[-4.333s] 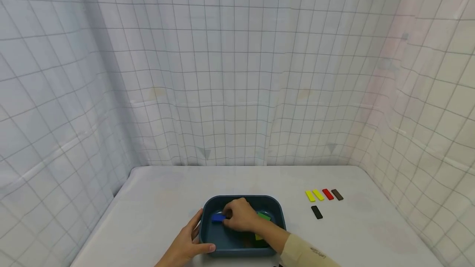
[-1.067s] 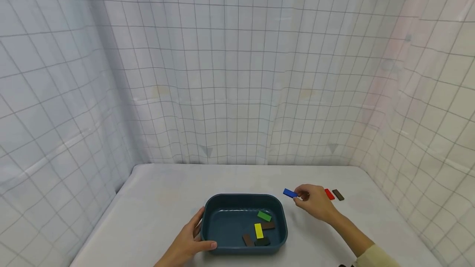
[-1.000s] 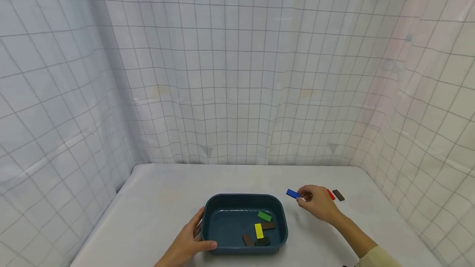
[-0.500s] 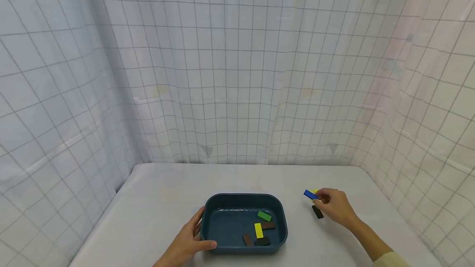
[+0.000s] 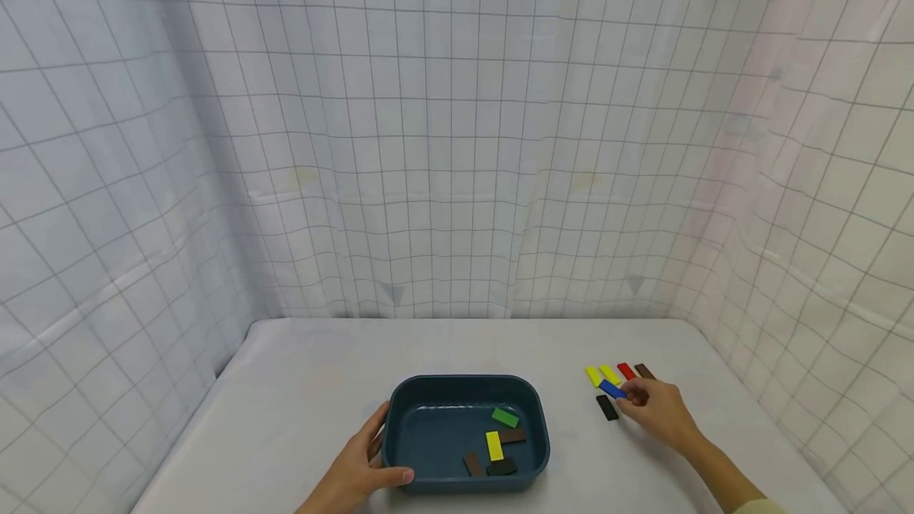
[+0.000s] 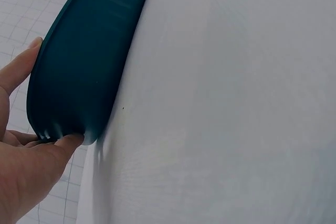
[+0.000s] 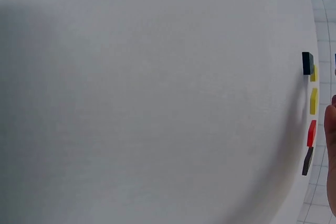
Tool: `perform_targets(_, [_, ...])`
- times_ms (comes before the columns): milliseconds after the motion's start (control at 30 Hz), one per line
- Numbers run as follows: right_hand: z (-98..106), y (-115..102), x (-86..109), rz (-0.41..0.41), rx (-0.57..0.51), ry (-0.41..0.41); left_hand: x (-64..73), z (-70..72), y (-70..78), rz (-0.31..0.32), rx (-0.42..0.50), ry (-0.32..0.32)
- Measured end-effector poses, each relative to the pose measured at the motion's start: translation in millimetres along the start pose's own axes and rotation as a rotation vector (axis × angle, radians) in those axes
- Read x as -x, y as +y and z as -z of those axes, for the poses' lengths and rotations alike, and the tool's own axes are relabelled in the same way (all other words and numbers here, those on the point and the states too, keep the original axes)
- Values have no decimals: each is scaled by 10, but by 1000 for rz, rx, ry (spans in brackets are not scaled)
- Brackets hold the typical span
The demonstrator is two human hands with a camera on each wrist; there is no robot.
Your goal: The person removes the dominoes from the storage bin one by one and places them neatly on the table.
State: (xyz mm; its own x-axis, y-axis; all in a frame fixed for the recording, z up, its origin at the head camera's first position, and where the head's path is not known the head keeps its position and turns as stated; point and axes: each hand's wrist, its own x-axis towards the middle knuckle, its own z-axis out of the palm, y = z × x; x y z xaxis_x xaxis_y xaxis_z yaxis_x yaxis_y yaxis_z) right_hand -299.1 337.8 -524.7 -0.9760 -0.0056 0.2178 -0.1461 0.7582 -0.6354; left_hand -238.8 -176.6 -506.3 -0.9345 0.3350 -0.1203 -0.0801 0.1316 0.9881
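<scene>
My right hand [image 5: 660, 416] pinches one end of a small flat blue block [image 5: 612, 389] between thumb and fingers, at the right of the table. Just beyond the blue block lie two yellow blocks [image 5: 593, 376], a red block [image 5: 626, 371] and a brown block [image 5: 645, 371], in a row. A black block [image 5: 607, 408] is nearer, left of my fingers. My left hand [image 5: 360, 458] grips the left end of a dark teal tub [image 5: 400, 427], thumb at the front wall; the left wrist view shows fingers around the tub's end [image 6: 79, 66]. The right wrist view cuts off most of my right hand [image 7: 331, 156].
Inside the tub are a green block [image 5: 505, 417], a yellow block [image 5: 494, 446], two brown blocks [image 5: 512, 436] and a black block [image 5: 502, 467], all toward its right side. Grid-patterned white curtains [image 5: 457, 141] enclose the white table [image 5: 321, 363] at the back and both sides.
The blue block was lifted out of the tub by my right hand and carried right, then lowered close to the row of blocks. My left hand stays on the tub.
</scene>
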Motion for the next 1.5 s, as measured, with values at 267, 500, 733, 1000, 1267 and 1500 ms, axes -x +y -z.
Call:
perform_targets(267, [33, 71, 89, -37, 58, -9, -8, 24, -25, 1, 27, -9])
perform_targets(500, [25, 172, 129, -115, 95, -21, -13, 21, -12, -2, 13, -5])
perform_targets(733, [3, 164, 124, -84, 164, -28, -15, 17, -5, -9, 5, -8])
perform_targets(1000, [16, 154, 110, -85, 187, -48, -19, 10, -15, -7, 14, -7])
perform_targets(1267, [3, 152, 108, -117, 168, -49, -29, 25, -27, -16, 10, -18])
perform_targets(1500, [6, 161, 112, -117, 171, -46, -30, 21, -30, -19, 25, -24])
